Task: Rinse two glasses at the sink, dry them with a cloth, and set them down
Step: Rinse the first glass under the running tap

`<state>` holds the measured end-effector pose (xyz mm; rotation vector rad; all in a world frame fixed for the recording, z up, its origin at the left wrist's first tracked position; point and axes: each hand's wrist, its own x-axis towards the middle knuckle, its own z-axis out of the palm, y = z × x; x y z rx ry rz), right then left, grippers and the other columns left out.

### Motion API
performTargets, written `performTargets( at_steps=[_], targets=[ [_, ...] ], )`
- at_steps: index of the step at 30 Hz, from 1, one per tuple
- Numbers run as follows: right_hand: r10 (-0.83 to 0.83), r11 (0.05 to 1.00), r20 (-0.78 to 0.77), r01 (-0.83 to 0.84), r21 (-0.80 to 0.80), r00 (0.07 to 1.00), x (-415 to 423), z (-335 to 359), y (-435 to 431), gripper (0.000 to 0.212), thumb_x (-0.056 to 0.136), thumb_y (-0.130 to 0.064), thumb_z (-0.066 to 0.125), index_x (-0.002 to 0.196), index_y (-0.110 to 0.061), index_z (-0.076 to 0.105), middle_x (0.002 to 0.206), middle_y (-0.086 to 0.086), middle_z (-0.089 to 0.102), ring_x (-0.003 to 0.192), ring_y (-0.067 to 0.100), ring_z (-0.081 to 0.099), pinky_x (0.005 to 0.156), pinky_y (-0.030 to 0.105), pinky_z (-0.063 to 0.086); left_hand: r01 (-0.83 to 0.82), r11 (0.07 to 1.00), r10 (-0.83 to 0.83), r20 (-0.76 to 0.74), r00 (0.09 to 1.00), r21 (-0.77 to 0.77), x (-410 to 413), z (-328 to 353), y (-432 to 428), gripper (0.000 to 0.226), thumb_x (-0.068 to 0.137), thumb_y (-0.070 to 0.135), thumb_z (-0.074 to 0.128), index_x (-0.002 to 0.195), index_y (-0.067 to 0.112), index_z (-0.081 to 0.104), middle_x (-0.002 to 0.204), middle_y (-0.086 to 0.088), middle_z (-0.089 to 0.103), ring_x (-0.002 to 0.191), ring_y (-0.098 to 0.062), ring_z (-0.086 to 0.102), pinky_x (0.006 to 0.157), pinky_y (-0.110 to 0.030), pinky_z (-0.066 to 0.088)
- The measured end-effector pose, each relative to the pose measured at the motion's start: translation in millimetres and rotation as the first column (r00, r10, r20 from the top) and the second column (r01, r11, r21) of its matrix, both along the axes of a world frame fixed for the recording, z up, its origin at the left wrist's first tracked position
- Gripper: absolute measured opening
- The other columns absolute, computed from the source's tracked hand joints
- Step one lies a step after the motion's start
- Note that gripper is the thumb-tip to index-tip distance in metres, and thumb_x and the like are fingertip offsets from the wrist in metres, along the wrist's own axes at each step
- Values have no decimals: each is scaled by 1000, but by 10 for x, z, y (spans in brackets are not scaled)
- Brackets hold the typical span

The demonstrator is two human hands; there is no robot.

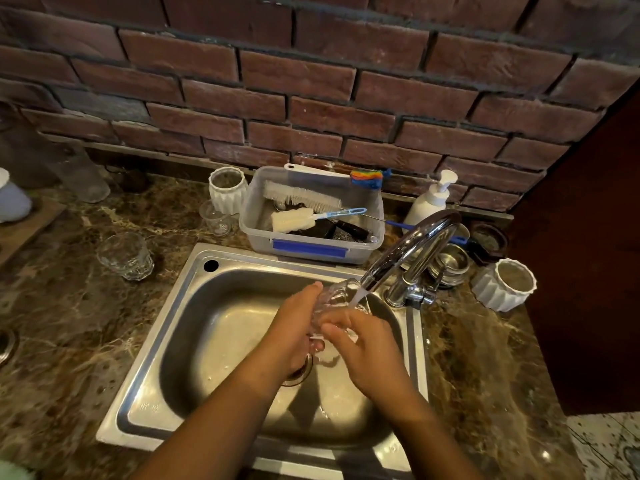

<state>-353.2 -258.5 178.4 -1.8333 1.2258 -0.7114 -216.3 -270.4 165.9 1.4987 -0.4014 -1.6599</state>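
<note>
Over the steel sink (194, 344) I hold a clear glass (334, 294) tilted under the running stream from the chrome tap (412, 247). My left hand (298, 327) grips the glass from the left side. My right hand (360, 344) is wrapped on its lower part from the right, fingers curled against it. Water runs into and over the glass. A second clear glass (125, 256) stands on the marble counter left of the sink. A pale green cloth corner (14, 472) shows at the bottom left edge.
Behind the sink stands a plastic tub (311, 251) holding brushes, with a white ribbed cup (227, 188) and a small glass (216, 218) to its left. A soap pump bottle (429, 200), steel bowls (450, 263) and another white cup (505, 284) crowd the right. A brick wall lies behind.
</note>
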Motion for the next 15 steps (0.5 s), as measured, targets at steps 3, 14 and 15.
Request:
performTargets(
  at_steps=[3, 14, 15],
  targets=[
    [34, 994, -126, -46, -97, 992, -37, -26, 23, 12, 95, -22, 65, 99, -26, 76, 95, -16, 73, 94, -3, 64, 85, 23, 52, -15, 995, 33, -197, 980, 95, 10, 32, 11, 39, 102, 45, 55, 101, 11, 73, 76, -7, 75, 47, -12, 61, 39, -21, 44],
    [-120, 958, 220, 55, 281, 968, 81, 54, 64, 17, 98, -13, 61, 101, -18, 77, 99, -3, 77, 100, 12, 70, 95, 38, 55, -8, 969, 70, 243, 968, -248, -29, -104, 53, 26, 105, 26, 47, 96, 14, 68, 83, -7, 70, 66, -14, 63, 50, -24, 47],
    [-8, 988, 106, -9, 155, 994, 38, 45, 37, 16, 97, -14, 62, 100, -19, 77, 99, -6, 77, 99, 7, 69, 93, 34, 55, -31, 994, 41, 106, 994, -101, 2, -57, 22, 30, 104, 32, 49, 98, 11, 70, 84, -11, 72, 67, -17, 63, 52, -27, 46]
  ],
)
